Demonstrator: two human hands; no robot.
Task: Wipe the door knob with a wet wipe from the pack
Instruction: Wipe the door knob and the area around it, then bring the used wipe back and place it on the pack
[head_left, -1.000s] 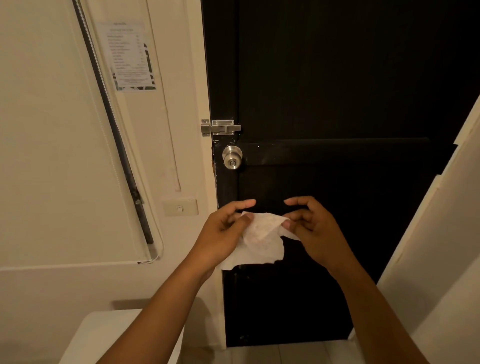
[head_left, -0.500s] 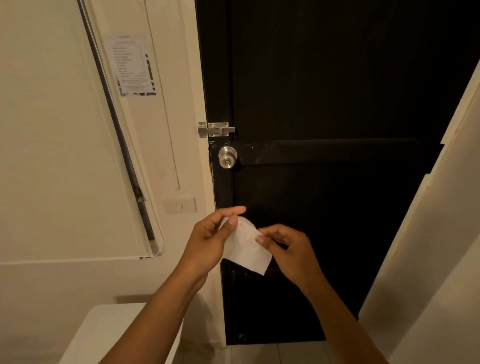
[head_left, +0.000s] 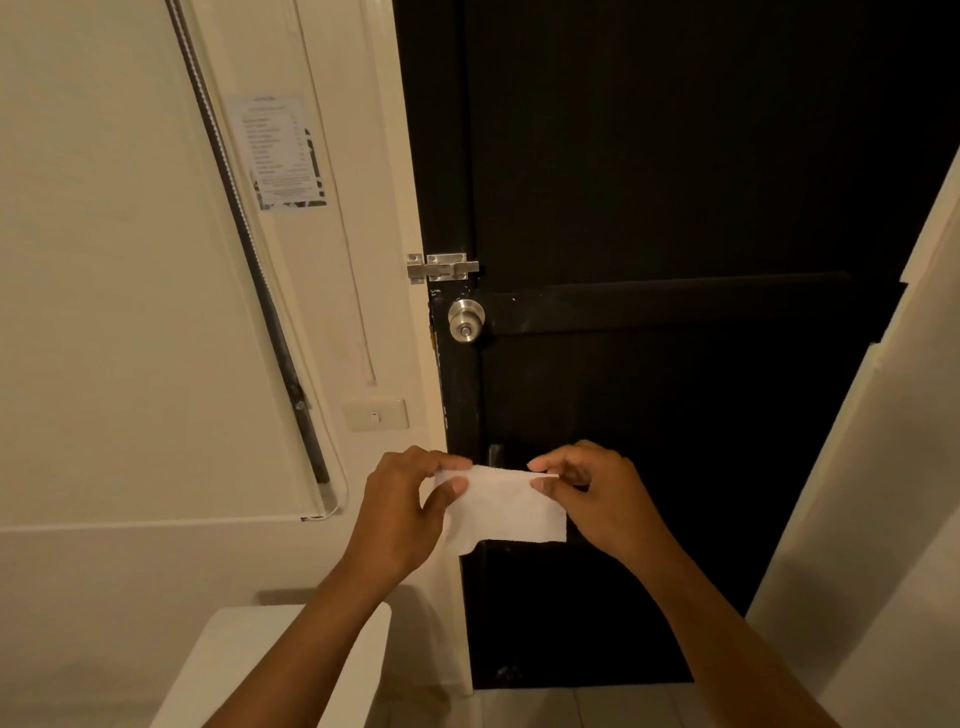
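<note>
Two bare forearms rise from the bottom edge of the head view, one on each side. No sleeve, cuff, watch, bracelet or glove covers either of them; both are uncovered from the frame edge up to the wrist. The left hand (head_left: 402, 512) and the right hand (head_left: 602, 499) are bare too, with no rings on the fingers that show. The thumbnails are short and plain, unpainted. Nothing else of the person is visible.

The wet wipe (head_left: 506, 512), bunched before, now hangs flat; both hands pinch its top corners.
</note>
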